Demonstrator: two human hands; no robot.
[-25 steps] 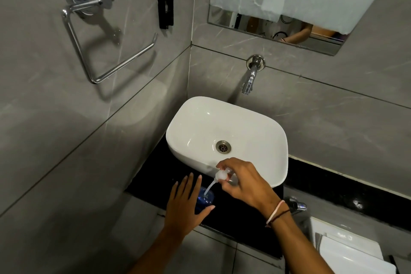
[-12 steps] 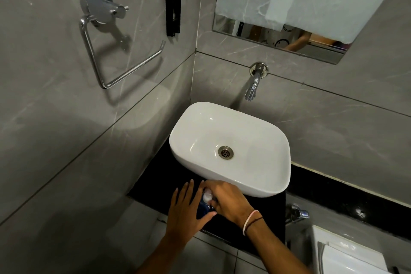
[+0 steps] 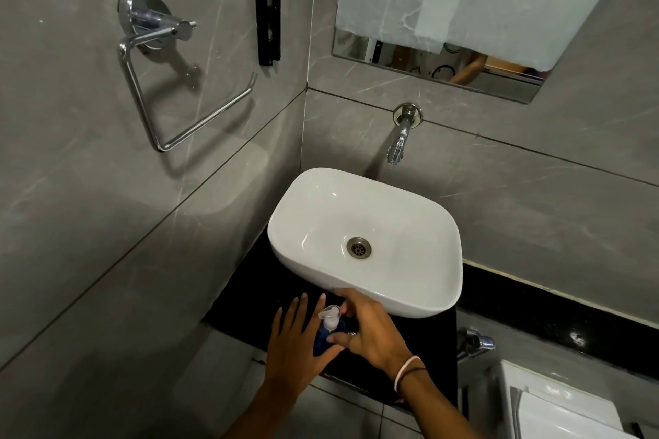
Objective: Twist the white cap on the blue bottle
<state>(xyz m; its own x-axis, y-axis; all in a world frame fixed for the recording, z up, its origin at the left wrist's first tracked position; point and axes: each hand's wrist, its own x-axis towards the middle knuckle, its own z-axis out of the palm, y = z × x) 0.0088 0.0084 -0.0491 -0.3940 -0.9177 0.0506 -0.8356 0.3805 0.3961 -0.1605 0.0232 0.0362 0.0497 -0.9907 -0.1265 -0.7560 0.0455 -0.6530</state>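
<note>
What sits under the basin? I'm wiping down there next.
A black counter carries the basin. In front, both hands cover most of a blue pump bottle; its base is hidden.

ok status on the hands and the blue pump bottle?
Left hand flat, fingers straight, beside blue pump bottle. Right hand fingers on the white pump head. Bottle upright on black counter, in front of basin. Nothing blocking.

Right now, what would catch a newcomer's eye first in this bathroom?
The white basin stands out on the black counter under the wall tap. In front of it, the left hand rests against a blue pump bottle while the right hand fingers its white pump head.
</note>
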